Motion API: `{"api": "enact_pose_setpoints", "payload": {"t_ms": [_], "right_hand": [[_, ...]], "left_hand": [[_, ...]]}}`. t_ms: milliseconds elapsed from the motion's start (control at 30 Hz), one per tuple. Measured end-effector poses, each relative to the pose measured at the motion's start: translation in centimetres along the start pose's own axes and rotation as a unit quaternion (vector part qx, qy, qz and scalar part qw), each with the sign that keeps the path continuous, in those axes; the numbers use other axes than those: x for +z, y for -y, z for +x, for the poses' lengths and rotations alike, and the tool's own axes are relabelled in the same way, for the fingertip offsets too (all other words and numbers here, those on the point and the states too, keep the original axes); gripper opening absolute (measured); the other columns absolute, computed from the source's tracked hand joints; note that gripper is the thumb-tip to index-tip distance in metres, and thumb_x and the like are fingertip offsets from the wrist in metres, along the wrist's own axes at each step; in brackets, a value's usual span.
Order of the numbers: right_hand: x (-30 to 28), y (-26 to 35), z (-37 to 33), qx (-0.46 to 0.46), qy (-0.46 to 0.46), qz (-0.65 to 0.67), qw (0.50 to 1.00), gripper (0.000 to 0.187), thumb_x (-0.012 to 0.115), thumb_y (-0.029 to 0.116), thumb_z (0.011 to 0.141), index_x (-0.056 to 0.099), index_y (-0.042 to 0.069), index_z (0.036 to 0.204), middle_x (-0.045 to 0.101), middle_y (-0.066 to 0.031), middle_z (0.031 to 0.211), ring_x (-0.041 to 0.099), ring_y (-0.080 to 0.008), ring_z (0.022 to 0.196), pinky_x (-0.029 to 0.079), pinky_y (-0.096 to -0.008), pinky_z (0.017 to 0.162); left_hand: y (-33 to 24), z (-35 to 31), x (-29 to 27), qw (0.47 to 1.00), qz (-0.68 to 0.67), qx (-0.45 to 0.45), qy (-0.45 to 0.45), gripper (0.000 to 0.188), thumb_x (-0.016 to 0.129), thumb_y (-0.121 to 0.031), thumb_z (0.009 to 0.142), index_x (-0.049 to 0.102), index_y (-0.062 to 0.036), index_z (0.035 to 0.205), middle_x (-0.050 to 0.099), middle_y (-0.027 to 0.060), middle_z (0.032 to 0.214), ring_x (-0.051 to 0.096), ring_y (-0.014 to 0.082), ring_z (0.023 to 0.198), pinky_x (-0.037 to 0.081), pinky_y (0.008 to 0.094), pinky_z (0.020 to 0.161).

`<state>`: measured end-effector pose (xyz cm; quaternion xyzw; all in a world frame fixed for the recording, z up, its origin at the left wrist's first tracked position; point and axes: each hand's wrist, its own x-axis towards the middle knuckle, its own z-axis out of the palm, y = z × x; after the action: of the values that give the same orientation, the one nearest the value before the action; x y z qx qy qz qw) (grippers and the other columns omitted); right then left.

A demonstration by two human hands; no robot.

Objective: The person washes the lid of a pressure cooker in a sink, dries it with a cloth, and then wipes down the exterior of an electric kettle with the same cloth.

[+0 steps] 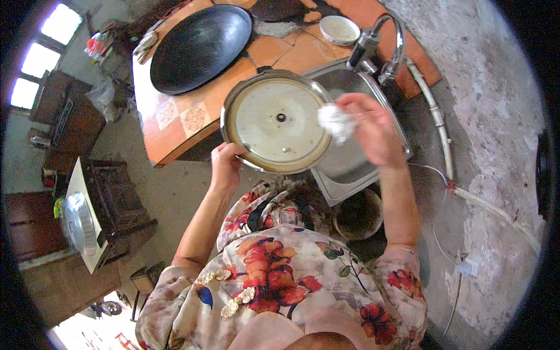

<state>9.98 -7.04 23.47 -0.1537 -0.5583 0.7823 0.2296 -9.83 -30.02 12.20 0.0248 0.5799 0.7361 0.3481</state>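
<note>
A round metal pot lid (277,131) faces up in front of me, its inner side pale and dull, with a dark spot at the middle and a black handle piece at the far rim. My left hand (228,163) grips its near left edge. Over the right side of the lid, my right hand (370,125) pinches a crumpled white wad (337,122), cloth or paper; I cannot tell which. The hand and wad are smeared by motion. Whether the wad touches the lid is unclear.
A steel sink (341,169) with a curved tap (398,49) lies to the right. Beyond the lid, a large black wok (201,49) and a white bowl (339,30) stand on the orange tiled counter (175,137). Below the sink sits a bucket (359,219).
</note>
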Motion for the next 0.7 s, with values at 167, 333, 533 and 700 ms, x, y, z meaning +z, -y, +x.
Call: {"api": "enact_pose_setpoints", "payload": {"t_ms": [167,333,533,700], "right_hand": [[8.4,-7.6,4.7,-0.336,0.303,-0.466,0.76,0.028,0.062,0.004,0.08,0.065,0.004,0.108,0.062,-0.0124,0.11,0.056,-0.0296,0.109,0.043,-0.0415,0.098],[9.0,-8.4,10.3,-0.354,0.223,-0.572,0.705,0.028,0.057,0.007,0.08,0.065,0.003,0.106,0.06,-0.0131,0.111,0.055,-0.0307,0.108,0.045,-0.0412,0.094],[17.3,-9.9,6.3,-0.341,0.27,-0.592,0.678,0.02,0.061,0.01,0.079,0.063,0.002,0.097,0.059,-0.0148,0.099,0.055,-0.0316,0.1,0.046,-0.0416,0.091],[26.5,-12.5,4.9,-0.27,0.38,-0.537,0.703,0.018,0.063,0.011,0.082,0.062,-0.002,0.095,0.057,-0.0163,0.103,0.053,-0.0334,0.104,0.045,-0.04,0.091]], "left_hand": [[-1.8,-2.6,0.1,0.999,-0.019,0.019,0.029,0.01,0.058,-0.007,0.066,0.064,-0.0019,0.073,0.063,0.004,0.071,0.052,0.0105,0.06,0.038,0.0237,0.057],[-4.0,-3.5,-4.2,0.999,-0.035,0.028,0.005,0.015,0.053,-0.006,0.065,0.063,0.0017,0.074,0.061,0.005,0.069,0.055,0.0135,0.061,0.043,0.0251,0.06],[-5.5,-3.6,-12.3,0.991,-0.109,0.044,-0.056,0.01,0.055,-0.007,0.067,0.06,0.0019,0.068,0.056,0.0044,0.063,0.05,0.0128,0.053,0.039,0.0257,0.052],[-6.2,-3.4,-20.5,0.987,-0.096,0.092,-0.085,0.011,0.06,-0.009,0.072,0.06,0.0005,0.066,0.055,0.0027,0.062,0.05,0.011,0.057,0.038,0.0249,0.055]]}}
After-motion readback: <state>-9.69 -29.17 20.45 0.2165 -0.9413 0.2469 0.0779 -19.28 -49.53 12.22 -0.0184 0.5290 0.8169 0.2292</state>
